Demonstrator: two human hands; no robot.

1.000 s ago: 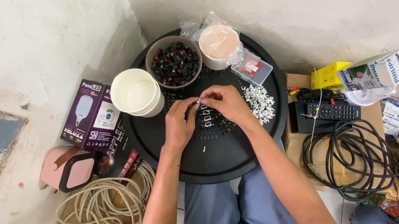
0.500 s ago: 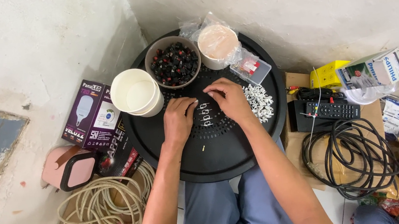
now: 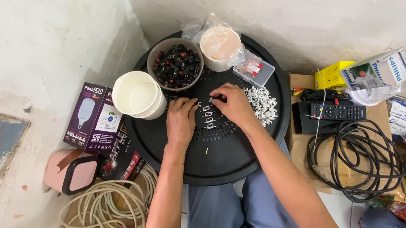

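Pinching a small white clip (image 3: 213, 99), the right hand (image 3: 233, 104) rests on the black tray (image 3: 227, 152); the left hand (image 3: 181, 119) lies curled beside it, grip unclear. Clips (image 3: 208, 117) line up between them, a pile (image 3: 262, 104) to the right.

tray (image 3: 229, 162): matt black plastic | clips (image 3: 262, 104): white plastic | cup (image 3: 138, 94): white paper | wall (image 3: 26, 42): rough plaster

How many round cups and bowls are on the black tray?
3: an empty white cup at left, a bowl of dark parts in the middle, and a bagged white cup at right.
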